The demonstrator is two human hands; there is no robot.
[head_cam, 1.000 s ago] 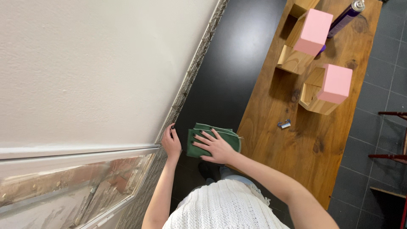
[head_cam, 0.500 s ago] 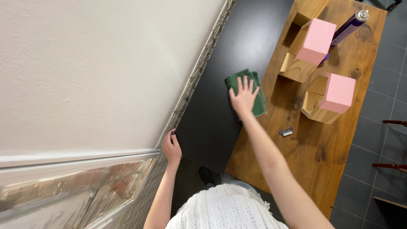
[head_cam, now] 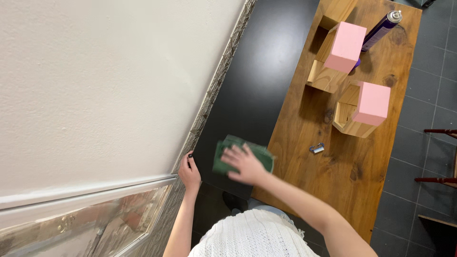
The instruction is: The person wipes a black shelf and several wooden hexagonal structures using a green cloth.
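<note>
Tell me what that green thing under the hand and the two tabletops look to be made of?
The green cloth under the right hand looks like soft fabric: it is folded and rumpled. The brown table looks like varnished wood, with grain and knots. The black surface is smooth and matte; material unclear.

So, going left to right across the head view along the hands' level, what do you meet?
White textured wall → left hand at the grey stone wall edge → folded green cloth on the black tabletop → right hand pressing that cloth → small silver metal clip on the brown wooden board → dark grey floor tiles.
</note>
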